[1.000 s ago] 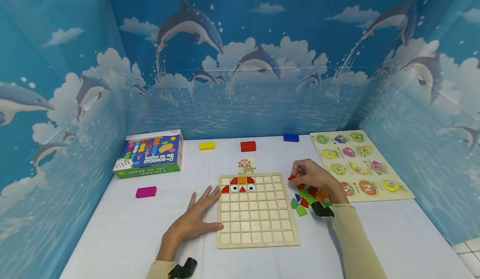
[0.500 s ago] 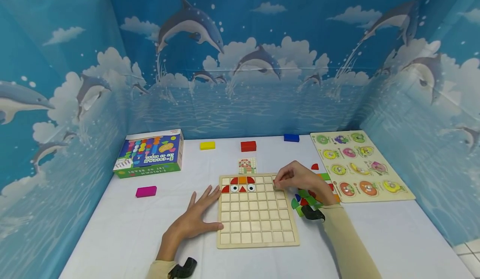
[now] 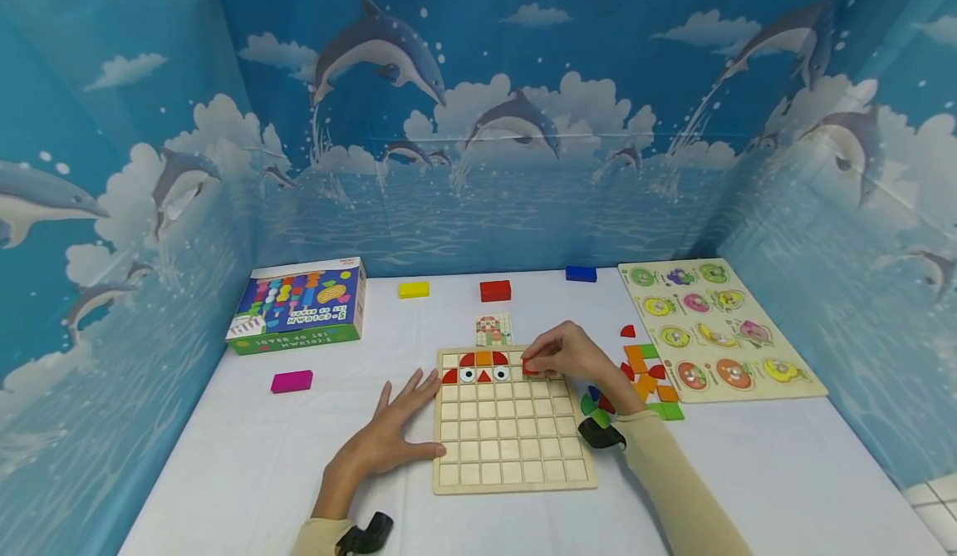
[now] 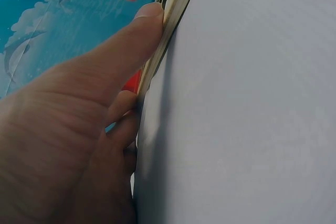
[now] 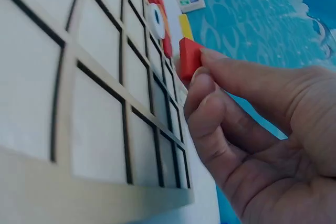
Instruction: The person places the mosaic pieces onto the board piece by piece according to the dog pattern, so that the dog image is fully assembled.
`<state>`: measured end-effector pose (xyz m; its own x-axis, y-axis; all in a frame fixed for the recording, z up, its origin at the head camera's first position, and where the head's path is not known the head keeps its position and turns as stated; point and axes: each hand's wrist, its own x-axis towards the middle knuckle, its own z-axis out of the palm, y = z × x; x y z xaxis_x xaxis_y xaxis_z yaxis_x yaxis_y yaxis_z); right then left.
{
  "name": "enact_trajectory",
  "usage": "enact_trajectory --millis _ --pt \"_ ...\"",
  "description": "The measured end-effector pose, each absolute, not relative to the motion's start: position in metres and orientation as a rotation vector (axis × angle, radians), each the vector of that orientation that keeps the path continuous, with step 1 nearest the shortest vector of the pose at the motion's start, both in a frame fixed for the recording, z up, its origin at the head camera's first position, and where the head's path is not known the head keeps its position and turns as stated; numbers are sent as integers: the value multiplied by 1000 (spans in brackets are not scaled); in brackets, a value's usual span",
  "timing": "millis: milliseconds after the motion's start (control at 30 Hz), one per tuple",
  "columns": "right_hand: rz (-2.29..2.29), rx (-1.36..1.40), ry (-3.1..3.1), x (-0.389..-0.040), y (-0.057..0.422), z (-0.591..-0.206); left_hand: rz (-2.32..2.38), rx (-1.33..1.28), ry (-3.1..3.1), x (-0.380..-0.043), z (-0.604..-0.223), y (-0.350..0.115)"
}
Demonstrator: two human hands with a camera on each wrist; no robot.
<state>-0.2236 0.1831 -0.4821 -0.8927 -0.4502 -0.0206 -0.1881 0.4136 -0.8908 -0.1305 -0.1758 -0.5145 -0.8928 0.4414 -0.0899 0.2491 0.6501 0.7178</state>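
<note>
A wooden grid board [image 3: 499,448] lies on the white table, with red, orange and round eye tiles in its upper left cells. Pinched between the thumb and fingers of my right hand [image 3: 571,355] is a red tile [image 5: 190,59], held just above the board's upper right cells. My left hand [image 3: 392,431] rests at the board's left edge, fingers spread and thumb touching the rim. In the left wrist view the thumb [image 4: 115,61] presses along the board's side. Behind the board lies a small picture card [image 3: 493,330].
Loose coloured tiles [image 3: 646,386] lie right of the board, beside a fruit puzzle board [image 3: 718,332]. A bead game box [image 3: 299,307] stands at the back left. Yellow [image 3: 414,290], red [image 3: 495,291], blue [image 3: 581,274] and magenta [image 3: 292,382] blocks are spread around.
My right hand has moved left from the loose tile pile to over the board, carrying the red tile. The left hand has stayed in place.
</note>
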Motion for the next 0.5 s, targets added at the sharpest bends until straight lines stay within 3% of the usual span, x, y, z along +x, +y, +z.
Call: enact_trajectory --millis 500 --pt "-1434 -611 2508 -221 164 -494 1079 575 2615 -130 -513 -176"
